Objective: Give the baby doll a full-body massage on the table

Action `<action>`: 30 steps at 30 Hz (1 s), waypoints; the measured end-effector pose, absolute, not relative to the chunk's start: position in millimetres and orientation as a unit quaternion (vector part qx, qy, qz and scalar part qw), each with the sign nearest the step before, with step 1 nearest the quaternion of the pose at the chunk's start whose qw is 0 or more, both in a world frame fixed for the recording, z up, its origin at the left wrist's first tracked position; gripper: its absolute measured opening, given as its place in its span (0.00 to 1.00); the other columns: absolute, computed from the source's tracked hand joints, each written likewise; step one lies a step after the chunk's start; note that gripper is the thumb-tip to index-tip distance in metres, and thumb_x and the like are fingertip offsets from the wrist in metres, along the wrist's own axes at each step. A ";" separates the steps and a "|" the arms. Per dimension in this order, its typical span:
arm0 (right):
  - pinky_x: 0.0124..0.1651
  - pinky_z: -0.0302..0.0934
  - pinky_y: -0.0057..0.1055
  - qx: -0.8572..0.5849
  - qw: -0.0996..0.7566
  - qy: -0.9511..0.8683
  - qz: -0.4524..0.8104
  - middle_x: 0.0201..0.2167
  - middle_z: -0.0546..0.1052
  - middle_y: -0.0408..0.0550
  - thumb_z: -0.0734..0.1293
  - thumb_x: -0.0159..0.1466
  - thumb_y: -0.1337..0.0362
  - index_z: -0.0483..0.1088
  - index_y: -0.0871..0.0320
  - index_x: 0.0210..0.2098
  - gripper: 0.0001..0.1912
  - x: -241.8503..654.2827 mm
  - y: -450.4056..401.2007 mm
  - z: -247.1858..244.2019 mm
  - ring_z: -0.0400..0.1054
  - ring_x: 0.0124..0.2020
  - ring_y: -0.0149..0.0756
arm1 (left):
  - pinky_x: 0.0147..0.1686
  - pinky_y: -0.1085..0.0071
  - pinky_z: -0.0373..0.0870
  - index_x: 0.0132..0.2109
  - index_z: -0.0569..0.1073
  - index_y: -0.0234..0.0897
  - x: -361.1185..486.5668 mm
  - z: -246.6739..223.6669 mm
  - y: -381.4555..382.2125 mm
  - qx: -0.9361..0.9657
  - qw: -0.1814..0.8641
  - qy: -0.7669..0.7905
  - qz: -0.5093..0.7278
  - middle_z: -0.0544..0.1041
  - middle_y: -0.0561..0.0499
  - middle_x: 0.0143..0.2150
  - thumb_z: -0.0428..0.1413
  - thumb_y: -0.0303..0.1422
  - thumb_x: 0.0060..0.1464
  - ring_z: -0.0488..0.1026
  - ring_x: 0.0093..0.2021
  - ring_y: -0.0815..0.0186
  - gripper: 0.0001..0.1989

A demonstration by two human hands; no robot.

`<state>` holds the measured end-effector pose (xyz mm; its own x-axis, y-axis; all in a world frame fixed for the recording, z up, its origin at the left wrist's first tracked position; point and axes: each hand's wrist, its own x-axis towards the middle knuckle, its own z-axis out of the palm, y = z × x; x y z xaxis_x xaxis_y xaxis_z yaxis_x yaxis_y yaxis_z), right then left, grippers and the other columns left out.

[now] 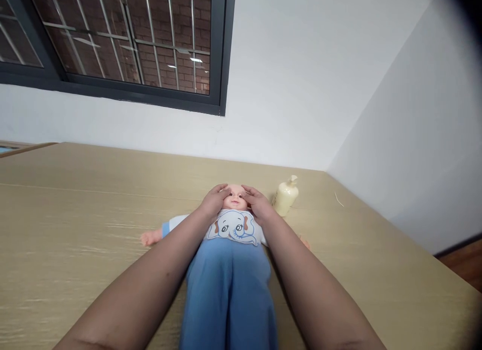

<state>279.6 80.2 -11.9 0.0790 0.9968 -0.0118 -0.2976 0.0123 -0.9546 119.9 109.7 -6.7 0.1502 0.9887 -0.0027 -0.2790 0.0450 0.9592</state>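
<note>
A baby doll (pixel 235 201) lies on its back on the wooden table, its head at the far end. It wears a white top with an elephant picture (pixel 232 227) and blue trousers (pixel 229 284). My left hand (pixel 217 199) rests against one side of the doll's head, fingers stretched along the temple. On the opposite side my right hand (pixel 256 202) lies the same way, its fingers reaching over the brow. Both palms touch the head without closing around anything. My forearms run along either side of the doll's body and partly cover its arms.
A cream pump bottle (pixel 285 198) stands on the table (pixel 94 204), just right of my right hand. A thin pale strip (pixel 339 199) lies farther right. White walls meet behind the table, with a barred, dark-framed window (pixel 220 53) at upper left.
</note>
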 end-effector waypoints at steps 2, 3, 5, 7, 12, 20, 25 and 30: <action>0.44 0.70 0.38 -0.440 0.586 -0.393 0.556 0.46 0.80 0.49 0.74 0.54 0.62 0.71 0.53 0.52 0.26 280.8 78.2 -10.5 0.75 0.42 0.42 | 0.43 0.63 0.76 0.48 0.77 0.35 119.7 -6.2 109.2 0.451 0.618 0.386 0.516 0.81 0.41 0.45 0.66 0.36 0.47 0.79 0.46 0.53 0.21; 0.43 0.70 0.38 -0.441 0.585 -0.391 0.557 0.46 0.80 0.49 0.74 0.54 0.62 0.71 0.53 0.52 0.26 281.0 77.5 -10.2 0.76 0.42 0.41 | 0.43 0.63 0.76 0.48 0.77 0.35 119.6 -5.6 108.7 0.450 0.621 0.386 0.514 0.81 0.41 0.46 0.65 0.35 0.47 0.79 0.46 0.53 0.20; 0.42 0.70 0.37 -0.441 0.586 -0.393 0.554 0.46 0.80 0.48 0.73 0.54 0.63 0.71 0.53 0.52 0.26 280.3 77.0 -10.3 0.76 0.41 0.41 | 0.44 0.63 0.76 0.47 0.76 0.35 119.4 -3.5 107.2 0.449 0.621 0.387 0.514 0.81 0.40 0.47 0.65 0.35 0.48 0.79 0.47 0.53 0.19; 0.43 0.70 0.36 -0.441 0.589 -0.403 0.544 0.45 0.80 0.48 0.74 0.54 0.61 0.71 0.53 0.51 0.25 278.6 77.6 -11.3 0.75 0.42 0.41 | 0.44 0.63 0.76 0.47 0.76 0.35 119.1 -0.9 105.2 0.450 0.618 0.391 0.513 0.81 0.40 0.46 0.65 0.35 0.47 0.79 0.46 0.53 0.19; 0.48 0.69 0.37 -0.461 0.589 -0.437 0.499 0.44 0.79 0.47 0.76 0.53 0.58 0.72 0.53 0.49 0.24 275.1 82.9 -14.6 0.75 0.45 0.42 | 0.40 0.61 0.75 0.50 0.73 0.36 118.1 4.0 100.6 0.458 0.604 0.415 0.503 0.81 0.42 0.41 0.69 0.33 0.41 0.80 0.41 0.51 0.27; 0.49 0.68 0.38 -0.472 0.584 -0.457 0.477 0.44 0.79 0.47 0.75 0.55 0.56 0.72 0.53 0.49 0.24 275.6 85.5 -16.2 0.75 0.45 0.42 | 0.37 0.64 0.75 0.51 0.73 0.36 118.8 3.8 101.1 0.466 0.594 0.428 0.497 0.81 0.42 0.40 0.68 0.35 0.44 0.80 0.41 0.53 0.26; 0.47 0.68 0.39 -0.466 0.586 -0.441 0.495 0.41 0.80 0.47 0.74 0.53 0.56 0.72 0.53 0.48 0.24 275.9 85.6 -17.6 0.75 0.43 0.43 | 0.37 0.65 0.74 0.51 0.73 0.35 119.1 0.2 103.6 0.470 0.593 0.425 0.497 0.81 0.41 0.41 0.67 0.36 0.45 0.80 0.40 0.54 0.25; 0.45 0.68 0.38 -0.457 0.588 -0.421 0.518 0.41 0.80 0.46 0.74 0.51 0.56 0.71 0.53 0.50 0.27 275.2 81.5 -12.8 0.74 0.41 0.42 | 0.39 0.64 0.75 0.49 0.74 0.35 118.4 -2.5 105.5 0.470 0.596 0.416 0.500 0.81 0.41 0.42 0.67 0.37 0.44 0.80 0.42 0.53 0.24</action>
<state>275.2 81.5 -12.8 0.1100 0.9937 0.0214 -0.2236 0.0457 -0.9736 118.4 105.5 -2.5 0.1528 0.9879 -0.0262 -0.2055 0.0577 0.9769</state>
